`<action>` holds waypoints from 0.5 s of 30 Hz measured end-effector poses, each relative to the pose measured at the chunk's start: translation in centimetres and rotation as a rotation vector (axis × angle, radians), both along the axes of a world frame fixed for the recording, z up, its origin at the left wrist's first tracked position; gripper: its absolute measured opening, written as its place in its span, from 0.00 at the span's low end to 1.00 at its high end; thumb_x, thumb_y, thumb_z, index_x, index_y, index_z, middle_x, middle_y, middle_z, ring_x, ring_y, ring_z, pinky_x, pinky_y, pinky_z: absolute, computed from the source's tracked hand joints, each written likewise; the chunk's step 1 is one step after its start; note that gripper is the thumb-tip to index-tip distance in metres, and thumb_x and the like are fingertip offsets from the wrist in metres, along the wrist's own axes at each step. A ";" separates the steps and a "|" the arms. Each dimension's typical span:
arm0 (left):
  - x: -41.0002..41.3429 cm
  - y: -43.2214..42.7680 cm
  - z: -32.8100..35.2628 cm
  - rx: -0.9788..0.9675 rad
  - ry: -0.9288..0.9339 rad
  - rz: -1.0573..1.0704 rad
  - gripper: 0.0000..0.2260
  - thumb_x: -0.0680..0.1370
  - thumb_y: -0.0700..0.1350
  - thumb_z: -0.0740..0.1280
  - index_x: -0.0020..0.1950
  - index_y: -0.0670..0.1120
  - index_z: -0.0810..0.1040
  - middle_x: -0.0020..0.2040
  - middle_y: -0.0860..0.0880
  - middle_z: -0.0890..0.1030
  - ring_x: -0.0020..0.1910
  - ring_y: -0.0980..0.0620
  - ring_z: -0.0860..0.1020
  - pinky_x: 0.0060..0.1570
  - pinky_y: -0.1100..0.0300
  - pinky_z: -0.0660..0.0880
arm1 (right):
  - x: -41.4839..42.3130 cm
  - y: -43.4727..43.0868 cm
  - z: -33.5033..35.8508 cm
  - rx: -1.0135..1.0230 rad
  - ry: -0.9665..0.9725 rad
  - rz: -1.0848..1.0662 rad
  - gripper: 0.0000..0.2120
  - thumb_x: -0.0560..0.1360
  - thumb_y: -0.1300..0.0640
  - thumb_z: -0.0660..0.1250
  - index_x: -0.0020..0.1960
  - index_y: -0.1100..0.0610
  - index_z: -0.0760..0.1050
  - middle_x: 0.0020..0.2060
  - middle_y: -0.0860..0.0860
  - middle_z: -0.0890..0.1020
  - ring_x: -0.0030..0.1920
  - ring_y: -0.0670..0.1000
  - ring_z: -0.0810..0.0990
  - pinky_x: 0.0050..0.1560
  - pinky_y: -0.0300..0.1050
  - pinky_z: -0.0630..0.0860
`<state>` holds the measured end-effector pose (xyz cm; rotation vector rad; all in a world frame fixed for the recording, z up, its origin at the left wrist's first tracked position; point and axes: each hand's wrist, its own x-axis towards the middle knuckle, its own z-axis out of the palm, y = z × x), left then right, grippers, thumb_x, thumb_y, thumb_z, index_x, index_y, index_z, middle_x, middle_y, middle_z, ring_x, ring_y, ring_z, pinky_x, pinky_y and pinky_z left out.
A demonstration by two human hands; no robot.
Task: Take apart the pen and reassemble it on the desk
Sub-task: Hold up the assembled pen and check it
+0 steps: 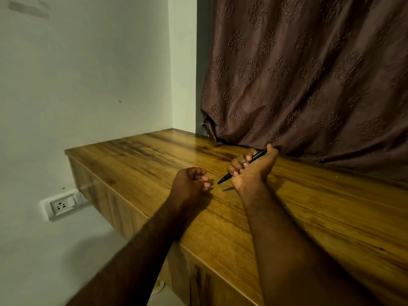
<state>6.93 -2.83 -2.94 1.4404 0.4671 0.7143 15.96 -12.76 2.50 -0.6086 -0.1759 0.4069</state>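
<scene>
Forearms reach in over wooden counter (154, 155), brown curtain (309, 74) behind. Right hand (249, 166) fisted round black pen (225, 178), grip mid-barrel; tip pokes out lower left just above counter, other end up by thumb. Left hand (189, 182) near tip, loosely curled, holding nothing, apart from pen.

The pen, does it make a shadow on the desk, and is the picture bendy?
Head view: the pen in the right hand casts a small dark shadow on the desk under its tip; dim, warm light; the wide lens bends the desk edges.
</scene>
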 end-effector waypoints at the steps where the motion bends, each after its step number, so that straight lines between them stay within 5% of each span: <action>1: 0.0 0.0 0.0 -0.001 -0.002 -0.001 0.12 0.77 0.26 0.59 0.51 0.39 0.77 0.39 0.45 0.79 0.33 0.54 0.77 0.35 0.62 0.77 | -0.1 0.1 0.0 0.002 -0.003 0.005 0.27 0.72 0.35 0.51 0.25 0.54 0.59 0.17 0.48 0.58 0.18 0.49 0.53 0.23 0.33 0.52; 12: 0.1 0.1 -0.1 0.015 0.009 0.052 0.11 0.77 0.27 0.60 0.53 0.37 0.78 0.39 0.45 0.79 0.33 0.52 0.77 0.37 0.59 0.77 | 1.2 -0.2 -0.9 0.093 0.134 -0.010 0.27 0.70 0.34 0.51 0.23 0.53 0.61 0.17 0.48 0.59 0.17 0.49 0.54 0.22 0.33 0.54; 15: 0.1 0.2 0.0 0.039 0.023 0.024 0.12 0.76 0.28 0.62 0.46 0.43 0.79 0.39 0.46 0.80 0.31 0.54 0.77 0.35 0.61 0.78 | 1.6 -0.6 -1.1 0.088 0.135 -0.011 0.25 0.70 0.37 0.51 0.23 0.53 0.61 0.17 0.48 0.59 0.18 0.49 0.54 0.22 0.33 0.54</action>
